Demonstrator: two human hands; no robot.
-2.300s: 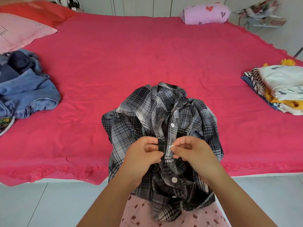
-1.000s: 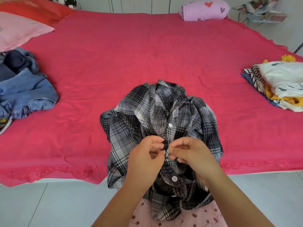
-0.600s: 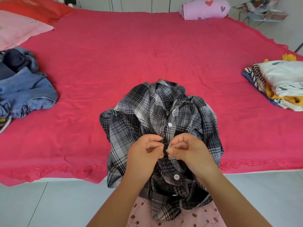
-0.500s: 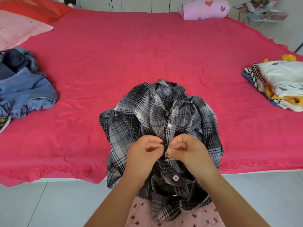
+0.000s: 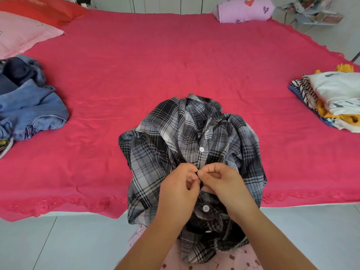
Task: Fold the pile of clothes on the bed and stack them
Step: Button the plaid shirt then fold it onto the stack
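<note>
A black and grey plaid shirt [image 5: 155, 152] lies bunched over the near edge of the red bed [image 5: 175, 65], its lower part hanging down toward me. My left hand [image 5: 179, 190] and my right hand [image 5: 224, 182] meet at the shirt's button placket, each pinching the cloth with thumb and fingers. One white button shows above my hands and another below them. An unfolded pile of denim and dark clothes [image 5: 29, 106] sits at the left. A stack of folded clothes [image 5: 335, 98] lies at the right edge.
A pink pillow [image 5: 21, 34] and a red pillow [image 5: 39, 10] lie at the far left corner. A lilac pillow with hearts [image 5: 243, 8] sits at the far edge. Grey tiled floor [image 5: 58, 246] runs below the bed's near edge.
My two hands have drawn closer together at the placket, fingertips now touching. The shirt and both piles stay where they were.
</note>
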